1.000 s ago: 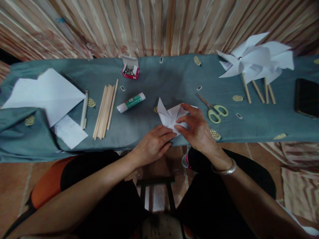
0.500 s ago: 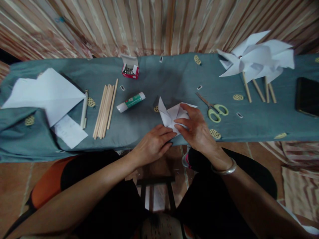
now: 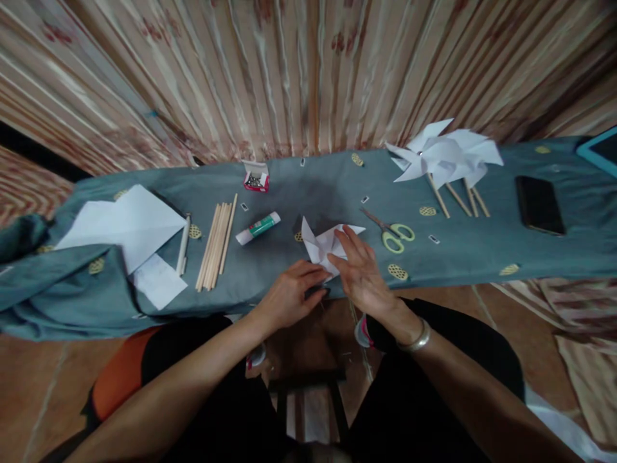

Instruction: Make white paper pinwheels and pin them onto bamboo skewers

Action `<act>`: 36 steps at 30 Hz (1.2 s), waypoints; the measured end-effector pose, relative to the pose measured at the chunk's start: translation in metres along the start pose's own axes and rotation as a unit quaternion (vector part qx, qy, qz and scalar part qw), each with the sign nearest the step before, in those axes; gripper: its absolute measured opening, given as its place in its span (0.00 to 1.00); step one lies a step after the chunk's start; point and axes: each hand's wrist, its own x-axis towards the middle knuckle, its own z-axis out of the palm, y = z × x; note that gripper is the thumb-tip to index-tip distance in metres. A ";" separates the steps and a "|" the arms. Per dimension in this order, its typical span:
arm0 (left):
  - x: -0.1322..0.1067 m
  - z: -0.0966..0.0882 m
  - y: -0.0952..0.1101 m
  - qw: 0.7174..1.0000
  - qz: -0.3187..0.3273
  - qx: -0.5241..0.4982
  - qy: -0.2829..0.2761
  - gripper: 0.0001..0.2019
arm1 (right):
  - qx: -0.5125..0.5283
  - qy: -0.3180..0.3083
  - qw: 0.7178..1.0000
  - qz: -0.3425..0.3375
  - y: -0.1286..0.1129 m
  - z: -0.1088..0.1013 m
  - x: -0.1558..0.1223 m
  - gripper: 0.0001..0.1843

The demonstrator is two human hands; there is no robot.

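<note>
A white paper pinwheel (image 3: 321,246), with pointed blades folded up, lies near the front edge of the cloth-covered table. My left hand (image 3: 293,290) grips its near left edge, the fingertips resting on the paper and the thumb lower down. On its right side, my right hand (image 3: 360,270) holds the paper, with fingers over the right blade and the thumb near the centre. Part of the pinwheel is hidden under these fingers. Just to the right lie scissors (image 3: 393,235) with green handles. A glue stick (image 3: 259,227) lies to the left.
Wooden sticks (image 3: 215,247), a pen (image 3: 184,244) and white paper sheets (image 3: 149,215) lie at the left. A small red box (image 3: 256,180) of metal pins stands open behind. Finished pinwheels (image 3: 448,154) on sticks and a phone (image 3: 540,204) are at the right.
The view has shifted, so the table things appear lower and closer together. My right hand's fingers have straightened and moved over the right side of the pinwheel. My left hand stays at its near edge.
</note>
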 end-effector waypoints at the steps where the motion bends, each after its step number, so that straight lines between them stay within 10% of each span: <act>1: 0.000 -0.003 -0.002 1.000 -0.003 -0.009 0.015 0.12 | -0.009 -0.002 1.000 0.002 -0.001 0.001 0.000 0.18; 8: 0.001 -0.019 -0.016 0.995 -0.056 0.008 0.083 0.08 | -0.012 -0.025 0.999 0.019 -0.005 0.002 0.004 0.20; 24: 0.021 0.008 0.000 0.969 -0.036 0.236 -0.071 0.15 | -0.018 -0.085 0.994 0.063 -0.009 -0.011 0.015 0.23; 36: 0.009 0.022 -0.005 0.966 -0.084 0.239 -0.043 0.19 | -0.029 -0.071 0.995 0.059 -0.018 -0.004 0.010 0.21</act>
